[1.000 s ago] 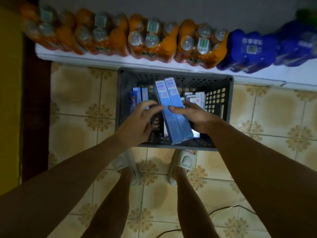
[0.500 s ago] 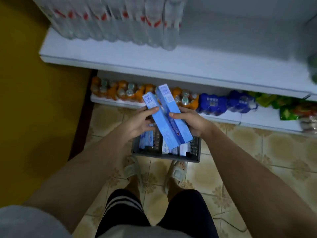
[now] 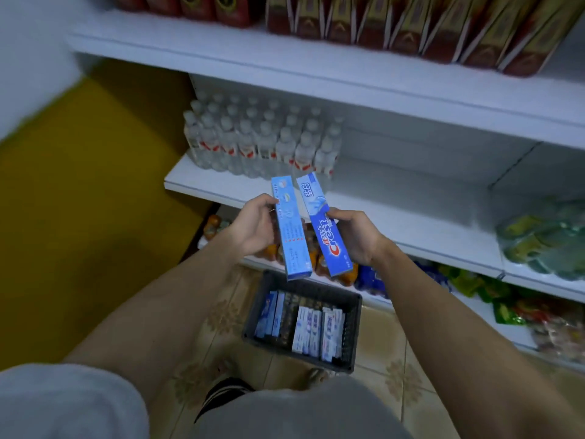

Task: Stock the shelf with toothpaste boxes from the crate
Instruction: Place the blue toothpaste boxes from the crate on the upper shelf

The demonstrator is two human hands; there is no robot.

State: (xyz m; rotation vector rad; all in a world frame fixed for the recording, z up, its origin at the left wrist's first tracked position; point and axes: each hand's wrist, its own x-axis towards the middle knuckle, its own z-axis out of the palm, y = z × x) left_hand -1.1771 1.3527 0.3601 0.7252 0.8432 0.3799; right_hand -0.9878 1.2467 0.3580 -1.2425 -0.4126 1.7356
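Two boxes: we hold one toothpaste box in each hand, side by side above the crate, their near ends almost meeting.
Left hand (image 3: 253,226): our fingers curl round the pale blue box (image 3: 291,228).
Right hand (image 3: 356,237): our fingers grip the Crest box (image 3: 324,228), logo up.
Crate (image 3: 351,331): dark plastic, on the floor by our feet, with more boxes standing inside.
Shelf (image 3: 395,213): white board just beyond our hands; water bottles (image 3: 262,141) fill its left end, bare board lies to their right.
Upper shelf (image 3: 316,74): lined with red and gold cartons (image 3: 380,23).
Floor (image 3: 380,337): patterned beige tiles.
Left side: a yellow wall (image 3: 79,217) closes the aisle.
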